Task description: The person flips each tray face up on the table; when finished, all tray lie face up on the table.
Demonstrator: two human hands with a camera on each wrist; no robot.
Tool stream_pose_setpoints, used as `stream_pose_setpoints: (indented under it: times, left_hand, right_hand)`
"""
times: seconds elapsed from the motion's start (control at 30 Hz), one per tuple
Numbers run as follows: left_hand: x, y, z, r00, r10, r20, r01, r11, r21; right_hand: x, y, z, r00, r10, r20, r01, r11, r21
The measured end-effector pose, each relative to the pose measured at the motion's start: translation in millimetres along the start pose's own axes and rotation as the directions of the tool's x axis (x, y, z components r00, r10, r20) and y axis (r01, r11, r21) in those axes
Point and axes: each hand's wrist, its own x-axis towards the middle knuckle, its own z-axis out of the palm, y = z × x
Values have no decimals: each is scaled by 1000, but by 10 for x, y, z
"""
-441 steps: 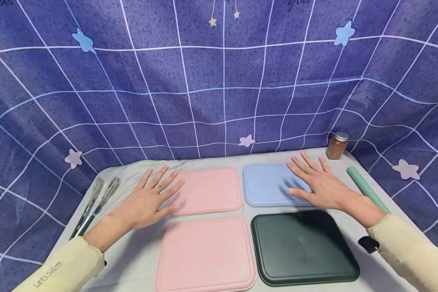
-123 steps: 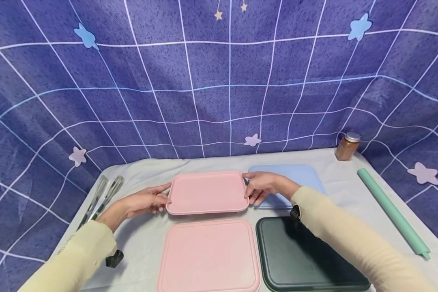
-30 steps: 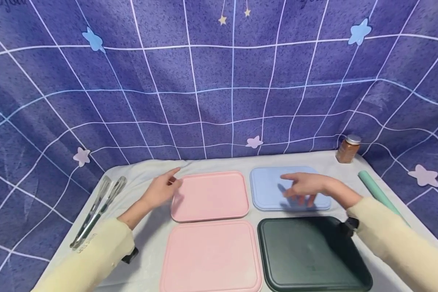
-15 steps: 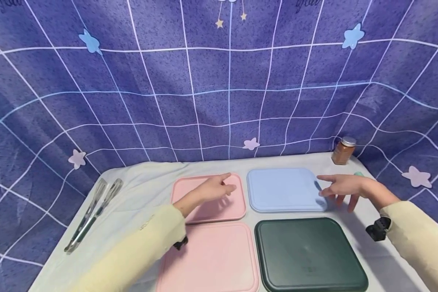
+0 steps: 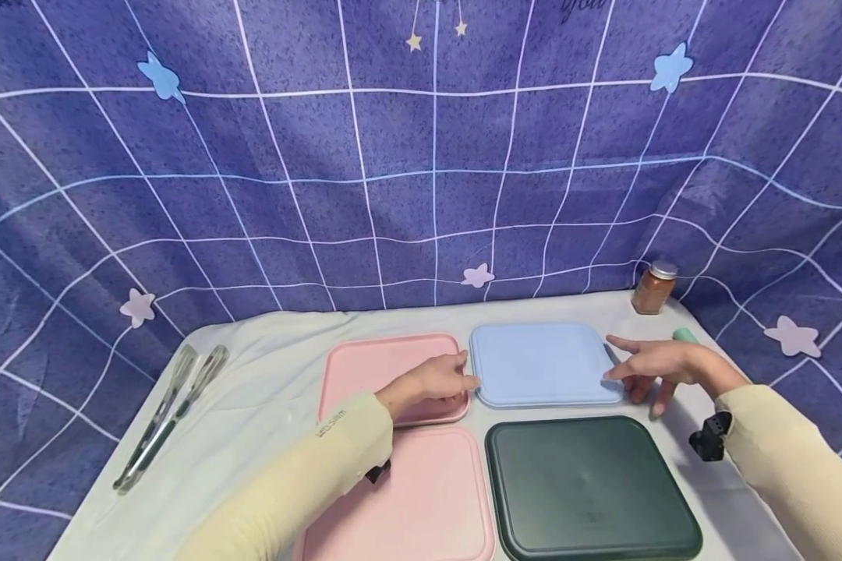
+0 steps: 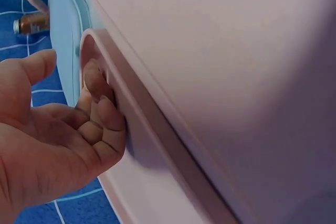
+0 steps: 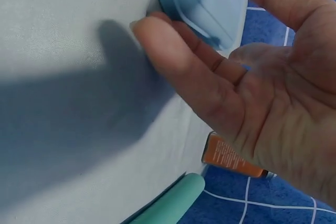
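Note:
In the head view, a light blue tray [image 5: 543, 365] lies at the back with its flat, grooved face up. My left hand [image 5: 435, 379] is at its left edge, above a pink tray [image 5: 358, 366] whose raised rim faces up. The left wrist view shows that hand's [image 6: 68, 135] fingers bent inside the pink rim, thumb apart. At the blue tray's right edge is my right hand [image 5: 656, 366], thumb and forefinger spread. In the right wrist view its fingers [image 7: 168, 51] are loosely bent; whether they touch the tray is hard to tell.
Nearer the front lie another pink tray [image 5: 428, 506] and a dark green tray [image 5: 592, 483]. Metal tongs [image 5: 175, 421] rest at the left. A jar with orange-brown contents [image 5: 652, 290] stands at the back right, near a green roll [image 5: 685, 335] mostly behind the right arm.
The back pink tray, flat face up at first, was lifted by both hands and now lies rim up. Since then both hands have moved right, to either side of the blue tray.

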Motion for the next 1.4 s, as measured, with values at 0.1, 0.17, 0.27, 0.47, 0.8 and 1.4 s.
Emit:
stream_pose_setpoints:
  times: [0.1,0.17,0.27,0.47,0.8,1.4]
  left_hand:
    - [25,38,1,1000,-6,16,5,999,49]
    - [42,67,8,1000,-17,26,15,997,80]
    - [62,124,33,999,-41,34,36,990,136]
    - [88,144,57,997,-72,3,69,961,267]
    - [94,92,62,999,-33,-12,35,952,303]
    - [110,36,30,997,-55,52,56,998,-10]
  right_hand:
    - [32,14,-24,1000,16,6,-16,1000,2]
    - [62,25,-27,1000,25,8,-25,1000,6]
    - [88,26,-24,999,40,8,-40,999,-5]
    - [93,-42,-11,998,69,2,-69,997,-31]
    - [131,-7,-77,996,86,12,-86,996,8]
    - [146,10,-125,994,97,55,-100,994,50]
